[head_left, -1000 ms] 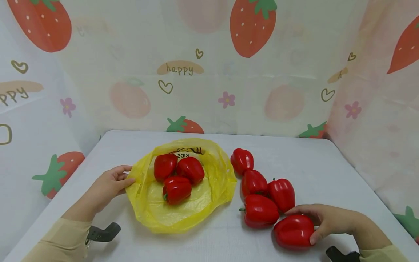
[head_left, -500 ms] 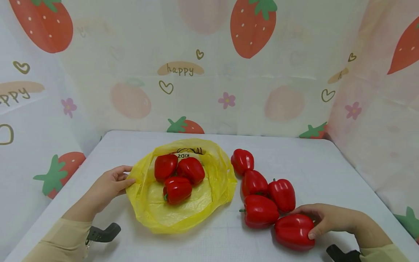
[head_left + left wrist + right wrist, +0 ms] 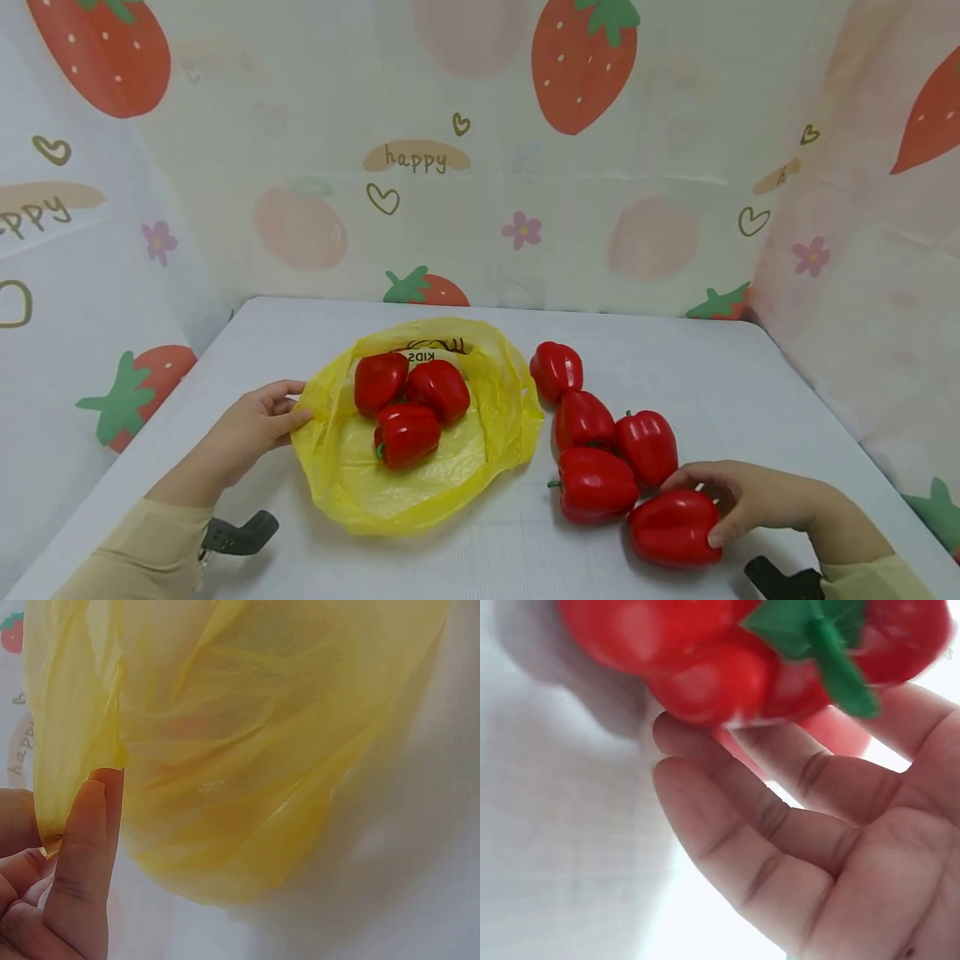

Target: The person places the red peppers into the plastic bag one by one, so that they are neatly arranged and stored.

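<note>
At the left, my left hand [image 3: 258, 421] pinches the edge of a yellow plastic bag [image 3: 360, 492] between thumb and fingers. The bag lies on the table with its mouth spread, and three red bell peppers [image 3: 405, 433] sit inside. In the left wrist view, fingertips [image 3: 86, 825] hold a fold of the thin plastic. My right hand [image 3: 757, 496] grips another red bell pepper [image 3: 671, 529] at the front right, thumb on its near side. The right wrist view shows that pepper's green stem [image 3: 840, 667] pointing towards the palm, with curled fingers [image 3: 727, 832] beside and beneath it.
Several more red bell peppers [image 3: 596, 485] lie clustered between the bag and my right hand, one touching the bag's right side. The white table [image 3: 750, 392] is enclosed at the back and sides by strawberry-print cloth [image 3: 450, 233].
The pepper in my right hand has turned slightly, and that hand has shifted up a little. My left hand and the bag have stayed in place.
</note>
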Tool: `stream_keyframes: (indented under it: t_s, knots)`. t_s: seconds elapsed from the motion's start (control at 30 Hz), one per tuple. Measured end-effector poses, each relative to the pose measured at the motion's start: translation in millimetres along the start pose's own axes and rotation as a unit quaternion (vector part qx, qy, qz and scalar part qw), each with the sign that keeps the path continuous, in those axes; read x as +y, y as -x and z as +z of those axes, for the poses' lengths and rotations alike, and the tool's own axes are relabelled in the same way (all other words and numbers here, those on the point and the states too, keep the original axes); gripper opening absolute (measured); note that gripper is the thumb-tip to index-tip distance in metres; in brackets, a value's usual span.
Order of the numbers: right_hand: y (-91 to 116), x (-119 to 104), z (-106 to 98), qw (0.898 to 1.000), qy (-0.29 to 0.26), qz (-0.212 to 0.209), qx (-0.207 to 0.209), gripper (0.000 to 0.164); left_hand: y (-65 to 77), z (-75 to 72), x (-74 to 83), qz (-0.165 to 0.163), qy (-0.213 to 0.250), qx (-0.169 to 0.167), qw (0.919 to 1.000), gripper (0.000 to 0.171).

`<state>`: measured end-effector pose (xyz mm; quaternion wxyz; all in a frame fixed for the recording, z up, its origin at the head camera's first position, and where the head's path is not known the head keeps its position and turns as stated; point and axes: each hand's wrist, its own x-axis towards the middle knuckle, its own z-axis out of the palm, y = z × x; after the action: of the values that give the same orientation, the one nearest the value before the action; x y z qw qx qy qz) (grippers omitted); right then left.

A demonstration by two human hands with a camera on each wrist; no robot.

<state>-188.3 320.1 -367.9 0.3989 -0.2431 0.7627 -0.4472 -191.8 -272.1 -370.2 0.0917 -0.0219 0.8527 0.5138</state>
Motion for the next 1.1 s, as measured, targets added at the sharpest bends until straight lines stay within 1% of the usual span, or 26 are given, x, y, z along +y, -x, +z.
stream_keyframes:
  t_s: [0.07,0.27,0.53,0.6,0.83,1.1]
  knots:
    - [0,0,-2,1.0,0.003,0.003,0.004,0.053,-0.2,-0.3,-1.0,-0.002,0.001,-0.001,1.0,0.054]
    - [0,0,-2,0.999,-0.005,0.031,0.008,0.054,-1.5,0.7,-2.9,-0.005,-0.001,-0.002,1.0,0.054]
    - [-1,1,1,1.0,-0.004,0.009,-0.016,0.057,-2.2,1.3,-1.2,-0.007,-0.006,0.0,1.0,0.054]
    - [-1,0,2,1.0,-0.004,0.007,-0.015,0.057,-2.1,1.4,-0.6,-0.007,-0.007,-0.001,1.0,0.054]
    - [1,-5,1,1.0,0.005,0.024,0.005,0.056,-1.0,1.1,-0.5,-0.006,-0.007,-0.004,1.0,0.053]
    - [9,-17,-6,1.0,-0.014,-0.002,0.011,0.057,0.5,0.9,-1.0,-0.003,-0.001,-0.002,1.0,0.053]
